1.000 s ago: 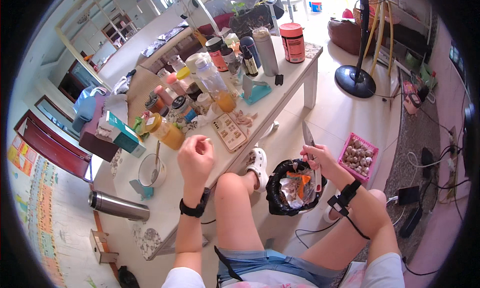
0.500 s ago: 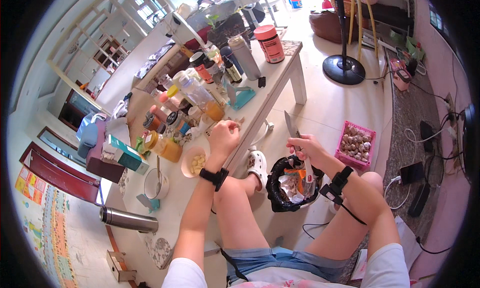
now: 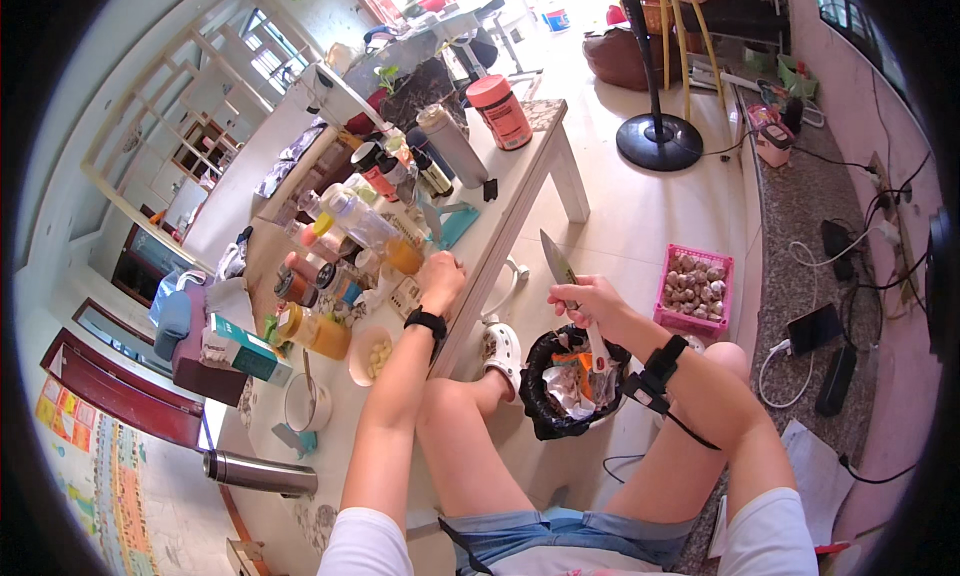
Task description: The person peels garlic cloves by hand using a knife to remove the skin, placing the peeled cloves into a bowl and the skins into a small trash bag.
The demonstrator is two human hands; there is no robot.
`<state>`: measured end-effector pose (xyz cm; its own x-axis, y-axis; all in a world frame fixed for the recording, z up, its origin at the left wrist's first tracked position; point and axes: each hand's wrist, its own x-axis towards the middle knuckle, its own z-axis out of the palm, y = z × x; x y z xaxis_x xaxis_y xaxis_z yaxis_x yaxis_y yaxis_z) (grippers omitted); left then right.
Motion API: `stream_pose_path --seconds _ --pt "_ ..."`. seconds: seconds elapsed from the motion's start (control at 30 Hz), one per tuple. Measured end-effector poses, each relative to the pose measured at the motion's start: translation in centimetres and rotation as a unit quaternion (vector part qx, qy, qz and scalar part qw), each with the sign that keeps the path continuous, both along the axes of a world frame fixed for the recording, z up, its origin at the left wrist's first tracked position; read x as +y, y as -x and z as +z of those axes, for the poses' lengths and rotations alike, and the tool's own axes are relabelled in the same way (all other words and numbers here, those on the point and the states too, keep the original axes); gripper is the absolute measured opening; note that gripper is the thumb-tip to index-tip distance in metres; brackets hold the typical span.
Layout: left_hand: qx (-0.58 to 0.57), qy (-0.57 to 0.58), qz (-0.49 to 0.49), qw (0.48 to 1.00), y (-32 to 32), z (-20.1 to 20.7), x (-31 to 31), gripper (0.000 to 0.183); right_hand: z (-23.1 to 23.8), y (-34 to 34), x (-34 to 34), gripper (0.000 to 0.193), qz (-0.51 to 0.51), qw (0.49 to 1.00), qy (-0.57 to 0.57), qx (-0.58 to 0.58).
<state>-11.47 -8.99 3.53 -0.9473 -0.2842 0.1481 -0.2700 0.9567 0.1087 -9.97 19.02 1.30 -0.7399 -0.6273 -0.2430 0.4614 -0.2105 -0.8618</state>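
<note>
My right hand (image 3: 590, 304) grips a kitchen knife (image 3: 558, 260). Its blade points up and away, and the pale handle end sticks out below my fingers over the bin. My left hand (image 3: 441, 279) is closed at the table's edge with fingers curled; what they hold, if anything, is hidden. Left of that forearm, a pale bowl (image 3: 360, 368) contains several peeled garlic cloves (image 3: 378, 358). Between my knees stands a waste bin lined with a black bag (image 3: 540, 408), with scraps and paper inside. A pink basket (image 3: 728, 294) of garlic bulbs (image 3: 694, 284) rests on the floor at right.
Bottles and jars crowd the table (image 3: 345, 446), among them a yellow jar (image 3: 314, 331) and a red-lidded tub (image 3: 499, 113). A steel flask (image 3: 258, 473) lies at its left edge. Beyond are a fan base (image 3: 660, 143) and, at right, a ledge with cables and a phone (image 3: 813, 327).
The view has turned slightly, so most of the scene sits farther left. My left hand has come a little nearer the table's edge. The knife stays in my right hand.
</note>
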Motion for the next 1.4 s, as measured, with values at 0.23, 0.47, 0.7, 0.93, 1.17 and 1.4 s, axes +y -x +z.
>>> stream_pose_path --seconds 0.23,0.47,0.7,0.93,1.17,1.4 --pt "0.035 0.014 0.011 0.999 -0.2 -0.2 -1.5 0.019 0.4 -0.1 -0.2 0.021 0.011 1.0 0.001 0.011" --pt "0.17 -0.252 -0.03 0.952 -0.8 2.9 2.8 0.019 0.5 0.1 0.0 0.024 -0.018 0.999 0.005 0.026" --pt "-0.002 -0.843 -0.127 0.522 -6.1 3.8 12.1 0.02 1.4 0.3 1.2 0.035 -0.08 0.992 0.071 0.067" --pt "-0.048 -0.954 -0.127 0.266 -7.4 -1.5 13.9 0.021 1.6 -0.5 1.9 0.036 -0.089 0.967 -0.055 0.233" --pt "-0.044 -0.969 -0.089 0.227 -8.0 -5.7 12.2 0.019 0.8 -1.2 1.2 0.021 -0.057 0.919 -0.187 0.343" --pt "-0.02 -0.945 -0.131 0.299 -8.7 -5.5 11.3 0.014 0.7 -1.6 -0.6 0.021 -0.016 0.899 -0.209 0.384"
